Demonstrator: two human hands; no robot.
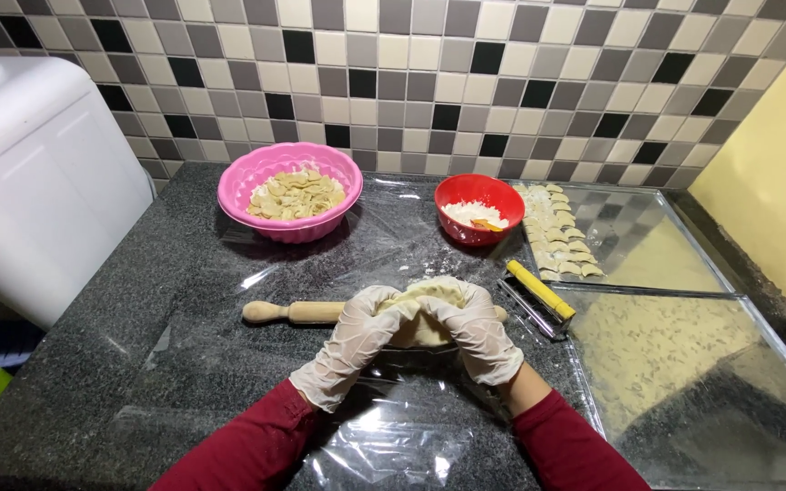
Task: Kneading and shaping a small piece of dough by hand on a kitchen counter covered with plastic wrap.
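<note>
Single head-mounted view: I look steeply down and forward over the dark desk point(93, 364) toward the tiled wall point(466, 73), close above my left hand point(357, 341) and right hand point(475, 332), sleeves at the bottom edge.

Both gloved hands, the left hand point(357, 341) and the right hand point(470, 329), pinch a piece of dough point(437, 293) together above a plastic sheet point(393, 436) on the dark granite counter point(93, 364). A wooden rolling pin point(291, 313) lies just behind them. Farther back stand a pink bowl point(289, 186) of dough scraps and a red bowl point(478, 208) of flour. Folded dumplings point(557, 232) line a glass tray point(648, 236), near a yellow-handled tool point(539, 291).
</note>
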